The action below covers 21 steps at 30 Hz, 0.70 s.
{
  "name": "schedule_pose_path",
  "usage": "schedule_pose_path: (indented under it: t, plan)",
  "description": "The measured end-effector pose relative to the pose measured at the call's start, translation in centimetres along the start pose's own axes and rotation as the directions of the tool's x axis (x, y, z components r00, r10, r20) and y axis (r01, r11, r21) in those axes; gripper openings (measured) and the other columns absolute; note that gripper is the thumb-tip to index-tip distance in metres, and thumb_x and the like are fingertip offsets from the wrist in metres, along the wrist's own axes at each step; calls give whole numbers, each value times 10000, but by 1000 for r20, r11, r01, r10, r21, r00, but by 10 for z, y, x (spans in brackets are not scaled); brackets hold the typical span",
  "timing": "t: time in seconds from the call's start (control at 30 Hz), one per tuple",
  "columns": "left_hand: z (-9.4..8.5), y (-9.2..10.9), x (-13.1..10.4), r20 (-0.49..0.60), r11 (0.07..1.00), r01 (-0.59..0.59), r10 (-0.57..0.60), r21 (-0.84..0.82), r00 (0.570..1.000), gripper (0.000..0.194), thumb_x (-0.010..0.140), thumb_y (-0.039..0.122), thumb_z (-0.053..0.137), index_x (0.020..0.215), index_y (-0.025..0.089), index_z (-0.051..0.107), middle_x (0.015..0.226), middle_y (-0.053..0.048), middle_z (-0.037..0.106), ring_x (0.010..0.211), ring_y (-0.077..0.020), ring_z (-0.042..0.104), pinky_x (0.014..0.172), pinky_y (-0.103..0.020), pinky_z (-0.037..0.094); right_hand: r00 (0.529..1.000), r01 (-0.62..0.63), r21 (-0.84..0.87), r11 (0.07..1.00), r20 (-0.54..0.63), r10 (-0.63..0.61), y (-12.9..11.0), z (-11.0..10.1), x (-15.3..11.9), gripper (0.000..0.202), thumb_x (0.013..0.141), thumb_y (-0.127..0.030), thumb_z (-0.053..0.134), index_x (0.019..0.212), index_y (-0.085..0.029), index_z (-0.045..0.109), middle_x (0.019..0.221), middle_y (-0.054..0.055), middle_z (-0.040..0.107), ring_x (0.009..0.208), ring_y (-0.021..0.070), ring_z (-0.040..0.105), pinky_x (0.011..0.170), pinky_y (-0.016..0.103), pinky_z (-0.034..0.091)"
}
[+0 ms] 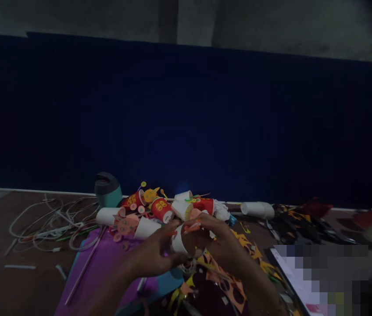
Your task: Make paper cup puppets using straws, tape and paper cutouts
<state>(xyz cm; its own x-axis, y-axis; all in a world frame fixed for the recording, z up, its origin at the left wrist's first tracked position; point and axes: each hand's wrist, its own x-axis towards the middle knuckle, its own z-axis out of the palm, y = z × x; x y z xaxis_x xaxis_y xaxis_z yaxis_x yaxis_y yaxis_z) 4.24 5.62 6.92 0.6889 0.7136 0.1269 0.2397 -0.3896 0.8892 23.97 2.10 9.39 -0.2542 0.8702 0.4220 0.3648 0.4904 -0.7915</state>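
Between my hands is a white paper cup [178,243], tilted, with some orange-red bits near its upper side. My left hand [158,250] wraps its fingers and thumb around the cup's left side. From the right, my right hand [210,232] closes over the cup's upper and right side, its fingertips close to the orange-red bits. Just beyond lie red paper cups [162,210] with yellow print and more white cups [147,228]. An orange paper animal face [126,224] rests to the left among them.
Purple sheets [90,267] lie at left, a thin stick [85,265] on top. Tangled white cables [51,224] and a teal-and-grey container [108,191] are behind. Orange paper scraps [227,285] spread at right, near a lit screen [293,276] and stacked white cups [257,210]. A blue wall [186,118] rises behind.
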Motion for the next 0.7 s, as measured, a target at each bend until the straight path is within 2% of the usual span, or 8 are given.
schedule_pose_path:
  t: [0.07, 0.17, 0.27, 0.4, 0.53, 0.6, 0.7]
  plan:
    - [-1, 1, 0, 4, 1000, 19, -19, -15, 1000, 682, 718, 268, 673, 1331, 294, 377, 1271, -53, 537, 1126, -252, 502, 938, -370, 418, 1000, 16, -25, 1000, 7, -15, 1, 0, 0, 267, 796, -43, 503, 899, -247, 642, 911, 13, 606, 855, 163, 550, 730, 282, 431]
    - [-1, 6, 1, 25, 996, -12, 14, -84, 1000, 661, 731, 272, 666, 1327, 280, 382, 1299, -64, 515, 1130, -249, 498, 941, -374, 413, 999, 22, -66, 998, 26, -20, 0, 0, -1, 295, 807, -54, 505, 980, -260, 625, 928, 12, 615, 836, 156, 554, 716, 281, 431]
    - [1, 7, 2, 51, 978, -10, 21, -210, 998, 638, 767, 325, 634, 1340, 269, 358, 1256, -79, 547, 1083, -242, 530, 886, -360, 449, 1000, 15, -131, 991, -16, -17, -2, 0, -1, 232, 780, -63, 552, 909, -242, 624, 899, 11, 612, 827, 161, 544, 717, 289, 426]
    - [10, -6, 3, 23, 952, 28, -22, -305, 1000, 585, 774, 362, 627, 1300, 241, 400, 1257, -81, 539, 1115, -251, 505, 914, -368, 429, 998, 42, -226, 973, -41, -52, -5, -3, -2, 181, 767, -72, 560, 824, -230, 629, 841, 12, 584, 812, 165, 533, 734, 310, 419]
    - [22, -20, 3, -26, 914, 31, -45, -405, 999, 637, 765, 371, 640, 1322, 233, 363, 1289, -88, 504, 1160, -256, 475, 953, -393, 404, 999, 21, -259, 966, -24, -29, -9, -6, -2, 149, 782, -118, 570, 808, -245, 643, 809, 1, 586, 800, 167, 535, 757, 329, 414]
    - [25, -21, 4, -31, 889, 38, -58, -456, 998, 579, 766, 383, 638, 1275, 210, 424, 1222, -95, 551, 1137, -262, 493, 958, -408, 397, 998, 1, -226, 974, -54, -13, -10, -7, -3, 165, 770, -144, 598, 887, -254, 636, 864, 6, 596, 852, 180, 538, 781, 338, 415]
    - [25, -19, 5, -13, 876, 37, -49, -480, 999, 539, 760, 380, 648, 1233, 196, 467, 1102, -86, 608, 1118, -266, 506, 961, -416, 389, 996, -12, -144, 990, -92, -1, -11, -8, -4, 355, 739, -182, 652, 1075, -269, 577, 1052, 25, 586, 977, 202, 520, 825, 347, 411]
